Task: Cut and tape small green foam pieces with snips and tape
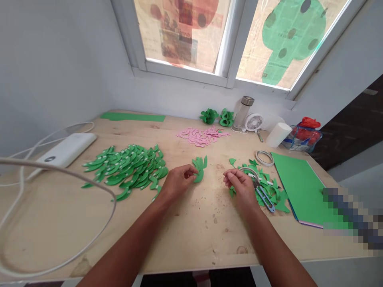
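Note:
My left hand is closed, its thumb and fingertips pinching the left edge of a small green paper cutout at the middle of the table. To the right, my right hand has its fingers curled together at the edge of a pile of green scraps; whether anything small is between the fingertips cannot be made out. Blue-handled snips lie on those scraps, just right of my right hand. Left of my left hand spreads a heap of curved green paper pieces with small white patches.
Pink cutouts lie farther back, near two green paper ornaments, a glass bottle and a white fan. A tape roll and green sheets are at right. A white power bank and looping cable are at left.

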`<state>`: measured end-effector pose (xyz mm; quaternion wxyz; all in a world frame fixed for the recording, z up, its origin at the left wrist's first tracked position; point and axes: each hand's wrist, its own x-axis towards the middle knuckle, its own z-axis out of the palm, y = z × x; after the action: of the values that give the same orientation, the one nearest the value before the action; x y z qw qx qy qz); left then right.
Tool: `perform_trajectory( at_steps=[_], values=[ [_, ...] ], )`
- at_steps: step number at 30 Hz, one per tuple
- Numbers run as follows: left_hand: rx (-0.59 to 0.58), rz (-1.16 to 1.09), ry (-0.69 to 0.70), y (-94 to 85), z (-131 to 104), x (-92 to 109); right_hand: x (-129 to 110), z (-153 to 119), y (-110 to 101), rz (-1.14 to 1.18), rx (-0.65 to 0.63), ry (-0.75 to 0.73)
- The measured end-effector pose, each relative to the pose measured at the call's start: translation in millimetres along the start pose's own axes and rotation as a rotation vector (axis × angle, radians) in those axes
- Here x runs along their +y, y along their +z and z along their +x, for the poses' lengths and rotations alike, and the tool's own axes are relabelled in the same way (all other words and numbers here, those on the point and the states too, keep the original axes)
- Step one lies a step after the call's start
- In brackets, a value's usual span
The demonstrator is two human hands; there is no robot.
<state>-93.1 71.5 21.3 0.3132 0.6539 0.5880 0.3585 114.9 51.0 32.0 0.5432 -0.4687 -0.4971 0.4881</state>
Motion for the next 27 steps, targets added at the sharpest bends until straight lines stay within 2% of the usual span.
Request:
perform_trajectory(
  at_steps=[6,13,18,22,27],
  values=[
    [-0.003,-0.409,0.018,4.4,-10.0,18.1,3.1,2.4,2.3,-0.032,0.032,0.02],
    [-0.081,-0.442,0.07,26.8,-22.8,30.2,6.3,4.2,2.3,-0.099,-0.006,0.004],
    [-0.112,-0.421,0.075,31.2,-27.0,33.5,4.8,2.6,1.3,-0.193,-0.006,-0.041],
    [-0.084,-0.484,0.012,32.1,-28.2,35.2,2.6,-1.3,3.0,-0.277,-0.056,-0.059],
    [-0.118,-0.635,-0.066,33.6,-26.2,33.6,1.8,-4.8,5.2,-0.322,-0.117,-0.086]
  ],
)
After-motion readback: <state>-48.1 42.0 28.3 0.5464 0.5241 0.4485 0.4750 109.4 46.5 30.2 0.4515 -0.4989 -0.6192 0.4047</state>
